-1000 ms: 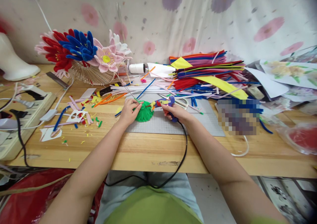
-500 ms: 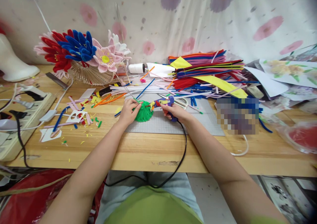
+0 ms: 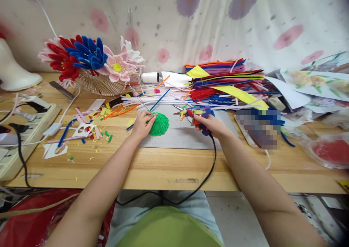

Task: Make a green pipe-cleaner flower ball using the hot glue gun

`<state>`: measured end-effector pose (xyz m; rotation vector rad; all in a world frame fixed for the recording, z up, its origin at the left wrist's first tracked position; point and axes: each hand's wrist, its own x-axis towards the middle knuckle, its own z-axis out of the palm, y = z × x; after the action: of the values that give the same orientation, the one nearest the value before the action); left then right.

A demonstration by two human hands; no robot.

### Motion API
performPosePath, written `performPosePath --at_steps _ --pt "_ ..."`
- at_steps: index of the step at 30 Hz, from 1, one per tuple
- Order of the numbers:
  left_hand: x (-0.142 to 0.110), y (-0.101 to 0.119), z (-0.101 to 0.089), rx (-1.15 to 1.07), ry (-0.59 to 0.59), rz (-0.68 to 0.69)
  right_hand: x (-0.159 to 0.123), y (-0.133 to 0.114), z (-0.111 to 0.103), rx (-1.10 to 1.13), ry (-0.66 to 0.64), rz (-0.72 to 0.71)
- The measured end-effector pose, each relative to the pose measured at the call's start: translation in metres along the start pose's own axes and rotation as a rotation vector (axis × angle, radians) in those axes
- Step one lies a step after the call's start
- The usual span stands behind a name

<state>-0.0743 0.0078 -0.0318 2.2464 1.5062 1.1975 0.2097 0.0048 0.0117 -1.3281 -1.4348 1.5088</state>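
Note:
My left hand (image 3: 143,124) is closed at the left edge of a round green fuzzy piece (image 3: 159,125), pinching it by its thin stem. The piece has a ribbed, petal-like surface and is over a grey gridded cutting mat (image 3: 174,141). My right hand (image 3: 208,124) is wrapped round the handle of a blue hot glue gun (image 3: 195,112) with yellow and red parts near its nozzle. The nozzle points left, a gap away from the green piece. From the handle a black cord runs down over the table edge.
Behind the mat lie bundled coloured pipe cleaners (image 3: 227,79) and a white thread spool (image 3: 150,77). Fuzzy flowers (image 3: 89,54) stand at the back left. Scraps (image 3: 84,128) litter the left side near a power strip (image 3: 32,138). A blurred-out object (image 3: 257,128) is at right.
The glue gun has moved right in my right hand, from touching or nearly touching the green piece to clear of it. My left hand has stayed at the green piece.

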Motion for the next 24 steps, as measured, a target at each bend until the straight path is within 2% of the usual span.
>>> performPosePath --at_steps 2,5,7,9,13,16,20,24 --pt "0.000 -0.001 0.000 0.001 0.006 0.008 -0.006 0.001 -0.014 -0.037 0.213 -0.075" --pt "0.000 -0.001 0.002 -0.001 0.018 0.009 -0.017 0.013 -0.036 -0.046 0.627 -0.192" --pt "0.000 -0.002 0.003 -0.003 0.026 0.007 -0.024 0.025 -0.051 -0.084 0.829 -0.189" --pt "0.001 -0.002 0.003 -0.001 0.027 0.009 -0.030 0.037 -0.063 -0.218 0.929 -0.096" --pt "0.001 -0.001 0.003 0.011 0.026 0.025 -0.034 0.052 -0.076 -0.554 0.961 0.111" --pt "0.001 -0.001 0.003 0.020 0.026 0.033 -0.031 0.054 -0.076 -0.670 0.946 0.186" --pt "0.000 -0.001 0.004 0.017 0.036 0.042 -0.030 0.054 -0.074 -0.757 0.904 0.231" --pt "0.000 -0.001 0.004 0.019 0.043 0.043 -0.041 0.054 -0.074 -0.859 0.811 0.198"
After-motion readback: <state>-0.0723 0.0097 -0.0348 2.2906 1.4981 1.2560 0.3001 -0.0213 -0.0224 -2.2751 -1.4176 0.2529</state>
